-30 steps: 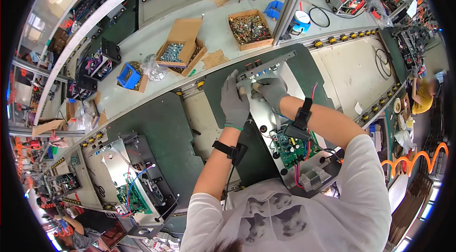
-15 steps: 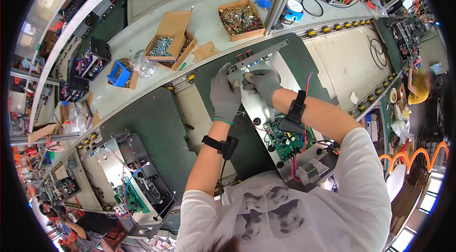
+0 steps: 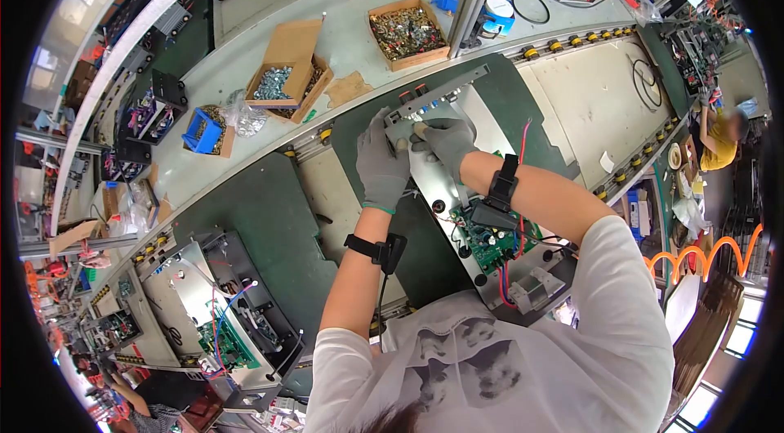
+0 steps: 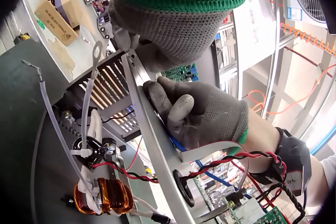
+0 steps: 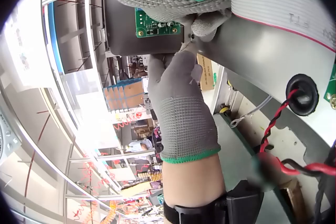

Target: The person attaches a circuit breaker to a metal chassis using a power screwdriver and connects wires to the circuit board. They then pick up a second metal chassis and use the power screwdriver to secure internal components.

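Both hands wear grey knit gloves and work at the far end of a metal chassis (image 3: 490, 127). My left hand (image 3: 382, 167) grips the left end of its front panel (image 3: 445, 94), thumb on the near side and fingers behind. Close beside it, my right hand (image 3: 447, 145) has curled fingers at the bend between plate and panel; I cannot tell whether they pinch a small part. In the right wrist view, a small green board (image 5: 157, 28) sits on the panel. Grey ribbon cable (image 5: 283, 14) passes by the right hand. A larger circuit board (image 3: 486, 241) lies nearer the body.
A second chassis (image 3: 200, 290) stands to the left on a dark green board (image 3: 261, 204). Along the back shelf are cartons of screws (image 3: 408, 34), a blue bin (image 3: 202, 132) and a blue-and-white can (image 3: 498, 16). Loose red wire (image 3: 524, 139) sticks up beside the right forearm.
The head view has shifted, so the bench and hands appear slightly higher and further left. Both hands stay at the panel's left end; the right fingers shift slightly there.
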`<state>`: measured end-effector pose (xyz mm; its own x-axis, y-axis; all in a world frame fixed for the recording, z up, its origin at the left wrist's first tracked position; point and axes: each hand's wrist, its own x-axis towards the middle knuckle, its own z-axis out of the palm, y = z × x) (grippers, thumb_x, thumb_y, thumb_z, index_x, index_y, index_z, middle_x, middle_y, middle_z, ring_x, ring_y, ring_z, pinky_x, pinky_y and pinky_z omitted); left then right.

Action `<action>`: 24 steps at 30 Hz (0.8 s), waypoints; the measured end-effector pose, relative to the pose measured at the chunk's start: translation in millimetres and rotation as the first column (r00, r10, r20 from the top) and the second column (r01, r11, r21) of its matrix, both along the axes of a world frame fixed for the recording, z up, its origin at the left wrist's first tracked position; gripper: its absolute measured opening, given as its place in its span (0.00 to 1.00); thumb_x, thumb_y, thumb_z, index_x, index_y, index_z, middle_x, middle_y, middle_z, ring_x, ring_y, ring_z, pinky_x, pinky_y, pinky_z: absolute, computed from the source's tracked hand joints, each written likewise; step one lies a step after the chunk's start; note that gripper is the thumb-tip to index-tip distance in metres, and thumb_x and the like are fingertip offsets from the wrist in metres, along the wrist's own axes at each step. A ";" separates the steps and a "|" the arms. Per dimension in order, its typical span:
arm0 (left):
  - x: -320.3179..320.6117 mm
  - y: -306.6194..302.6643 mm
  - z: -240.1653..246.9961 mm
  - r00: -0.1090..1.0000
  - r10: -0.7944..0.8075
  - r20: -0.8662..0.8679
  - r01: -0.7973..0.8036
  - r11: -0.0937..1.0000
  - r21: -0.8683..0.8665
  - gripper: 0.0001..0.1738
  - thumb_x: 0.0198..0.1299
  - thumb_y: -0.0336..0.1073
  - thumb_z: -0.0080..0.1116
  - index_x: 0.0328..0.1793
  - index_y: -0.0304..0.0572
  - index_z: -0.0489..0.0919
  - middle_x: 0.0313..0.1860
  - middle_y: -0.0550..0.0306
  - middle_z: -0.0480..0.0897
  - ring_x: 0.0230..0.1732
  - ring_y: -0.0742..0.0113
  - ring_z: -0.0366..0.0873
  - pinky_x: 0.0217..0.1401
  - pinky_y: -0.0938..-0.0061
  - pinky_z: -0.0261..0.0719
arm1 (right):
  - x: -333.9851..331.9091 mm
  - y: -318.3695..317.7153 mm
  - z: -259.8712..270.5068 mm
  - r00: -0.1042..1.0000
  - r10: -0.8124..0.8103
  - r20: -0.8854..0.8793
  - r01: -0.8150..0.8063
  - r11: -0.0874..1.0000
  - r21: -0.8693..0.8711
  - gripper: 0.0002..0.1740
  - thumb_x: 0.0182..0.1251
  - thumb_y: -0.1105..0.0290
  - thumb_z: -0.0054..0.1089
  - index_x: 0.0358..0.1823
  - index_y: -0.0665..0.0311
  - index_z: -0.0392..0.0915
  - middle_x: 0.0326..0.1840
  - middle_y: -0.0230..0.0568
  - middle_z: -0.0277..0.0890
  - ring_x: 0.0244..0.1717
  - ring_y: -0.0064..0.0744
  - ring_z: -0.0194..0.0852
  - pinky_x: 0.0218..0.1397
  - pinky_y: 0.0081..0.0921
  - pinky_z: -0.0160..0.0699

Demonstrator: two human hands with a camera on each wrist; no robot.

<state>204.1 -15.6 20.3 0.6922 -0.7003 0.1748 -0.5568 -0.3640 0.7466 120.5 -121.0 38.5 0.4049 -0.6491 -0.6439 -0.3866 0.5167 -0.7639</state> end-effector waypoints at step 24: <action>1.5 12.2 0.2 0.991 -0.107 -0.078 0.106 0.994 -0.013 0.41 0.48 0.31 0.59 0.72 0.45 0.61 0.62 0.45 0.71 0.62 0.46 0.68 0.65 0.59 0.68 | -3.8 -36.4 12.1 0.954 0.299 0.028 -0.295 0.950 -0.103 0.10 0.63 0.74 0.60 0.39 0.75 0.79 0.33 0.41 0.82 0.27 0.28 0.78 0.28 0.24 0.77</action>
<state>205.6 -3.4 20.5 0.6255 -0.7694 0.1294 -0.5315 -0.2987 0.7926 116.7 -157.4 50.6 0.6149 -0.5537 -0.5616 -0.4769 0.3061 -0.8239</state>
